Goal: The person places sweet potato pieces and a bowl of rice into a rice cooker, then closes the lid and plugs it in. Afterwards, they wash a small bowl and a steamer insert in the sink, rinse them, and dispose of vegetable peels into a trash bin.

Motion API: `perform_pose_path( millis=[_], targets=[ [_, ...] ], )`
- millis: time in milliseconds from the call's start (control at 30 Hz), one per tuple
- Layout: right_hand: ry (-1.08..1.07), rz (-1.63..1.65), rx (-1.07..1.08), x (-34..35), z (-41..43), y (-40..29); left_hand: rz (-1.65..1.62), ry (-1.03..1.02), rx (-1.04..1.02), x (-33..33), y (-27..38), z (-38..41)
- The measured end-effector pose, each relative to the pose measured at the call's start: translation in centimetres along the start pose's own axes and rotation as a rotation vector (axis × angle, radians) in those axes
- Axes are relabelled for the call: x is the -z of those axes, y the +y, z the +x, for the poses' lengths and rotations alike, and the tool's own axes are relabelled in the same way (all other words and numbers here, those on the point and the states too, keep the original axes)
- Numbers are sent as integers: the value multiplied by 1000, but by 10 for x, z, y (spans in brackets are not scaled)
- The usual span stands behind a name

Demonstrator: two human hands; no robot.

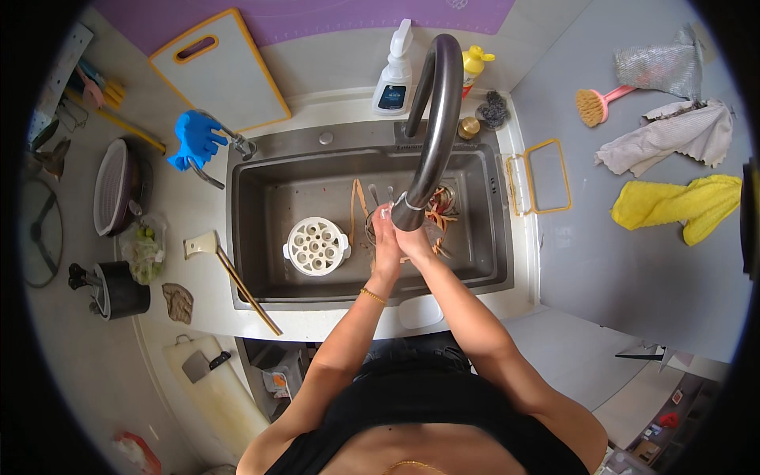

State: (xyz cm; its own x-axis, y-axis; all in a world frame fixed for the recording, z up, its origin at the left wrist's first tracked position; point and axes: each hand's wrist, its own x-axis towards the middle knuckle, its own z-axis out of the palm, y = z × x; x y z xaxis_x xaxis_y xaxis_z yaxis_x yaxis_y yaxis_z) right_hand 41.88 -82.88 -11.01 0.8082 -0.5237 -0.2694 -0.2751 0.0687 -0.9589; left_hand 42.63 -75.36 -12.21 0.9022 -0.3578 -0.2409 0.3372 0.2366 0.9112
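Observation:
Under the spout of the dark metal faucet (440, 113), my left hand (387, 238) and my right hand (414, 240) are close together over the grey sink (380, 297). The spout covers part of my right hand, and whether anything lies between my palms cannot be made out. A white round egg-steamer rack (317, 247) with holes rests in the basin, left of my hands. Orange vegetable peels (354, 211) lie behind my left hand, and more peels (439, 221) are heaped around the drain. Handles of metal utensils (373, 191) show just behind my fingers.
Blue gloves (199, 141) hang on a small tap at the left. A white spray bottle (394, 77) and a yellow bottle (473, 68) stand behind the faucet. A cleaver (197, 366) lies on a cutting board (231, 395). Cloths (671, 139) and a brush (591, 108) are at the right.

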Motion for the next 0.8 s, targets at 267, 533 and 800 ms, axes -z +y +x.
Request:
perform_pose_path(
  millis=[267,533,800],
  targets=[
    [77,-204,257,-2,-39,-35,-297,-27,381,-13,60,22],
    [-80,-341,401,36,-51,-15,-580,-341,687,8,46,31],
    [189,362,-212,3,-29,-55,98,-119,-139,1,18,3]
  ],
)
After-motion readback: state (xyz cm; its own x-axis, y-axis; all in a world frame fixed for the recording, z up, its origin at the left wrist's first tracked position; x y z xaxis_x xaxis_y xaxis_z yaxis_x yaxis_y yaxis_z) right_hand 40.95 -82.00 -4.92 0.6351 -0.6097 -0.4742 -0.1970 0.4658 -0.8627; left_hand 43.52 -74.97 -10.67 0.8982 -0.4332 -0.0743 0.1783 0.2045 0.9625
